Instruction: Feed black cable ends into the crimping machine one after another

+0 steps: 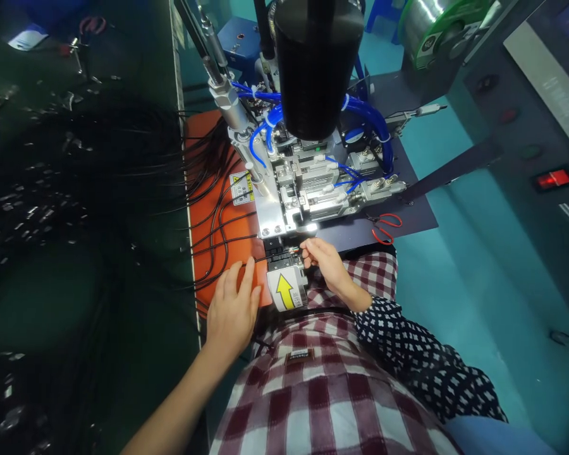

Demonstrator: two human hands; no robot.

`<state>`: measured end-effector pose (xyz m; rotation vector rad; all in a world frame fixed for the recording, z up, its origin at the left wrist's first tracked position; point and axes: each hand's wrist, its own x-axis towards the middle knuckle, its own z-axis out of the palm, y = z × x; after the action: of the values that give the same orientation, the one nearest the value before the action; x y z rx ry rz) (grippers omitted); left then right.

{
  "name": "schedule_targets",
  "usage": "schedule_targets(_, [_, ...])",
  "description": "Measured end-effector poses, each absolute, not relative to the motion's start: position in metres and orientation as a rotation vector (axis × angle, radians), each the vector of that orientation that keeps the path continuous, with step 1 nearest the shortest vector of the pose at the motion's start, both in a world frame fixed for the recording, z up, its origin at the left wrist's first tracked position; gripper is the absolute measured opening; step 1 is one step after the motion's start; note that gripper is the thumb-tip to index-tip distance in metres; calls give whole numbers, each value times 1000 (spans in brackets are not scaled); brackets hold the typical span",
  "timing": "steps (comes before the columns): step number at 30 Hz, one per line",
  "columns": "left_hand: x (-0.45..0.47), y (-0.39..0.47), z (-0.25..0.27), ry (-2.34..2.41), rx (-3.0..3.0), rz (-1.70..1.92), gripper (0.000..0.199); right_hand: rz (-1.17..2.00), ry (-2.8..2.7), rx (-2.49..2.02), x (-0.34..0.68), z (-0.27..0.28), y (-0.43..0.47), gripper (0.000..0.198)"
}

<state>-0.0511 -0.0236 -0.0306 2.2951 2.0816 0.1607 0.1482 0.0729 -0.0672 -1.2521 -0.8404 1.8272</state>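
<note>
The left hand is loosely spread beside the black cable, which reaches the black block — there, the right hand gathers its fingertips; what its grip holds, I cannot tell.

Your 2 hands are near each other in front of your body. Your left hand lies palm down, its fingers extended forward and slightly spread; your left forearm is bare. Your right hand is turned inward, fingers curled, thumb and index tips drawn close; whether they meet is too small to tell. Your right forearm is sleeved.
</note>
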Motion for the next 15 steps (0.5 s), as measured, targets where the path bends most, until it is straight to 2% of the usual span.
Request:
schedule_targets(9, [-53, -10, -31, 2052, 2272, 171, 52, 1713, -824, -1305, 164, -72, 67, 31])
schedule_targets(15, [-75, 47, -12, 1865, 2201, 441, 43, 1689, -819, -1309, 167, -62, 66, 23])
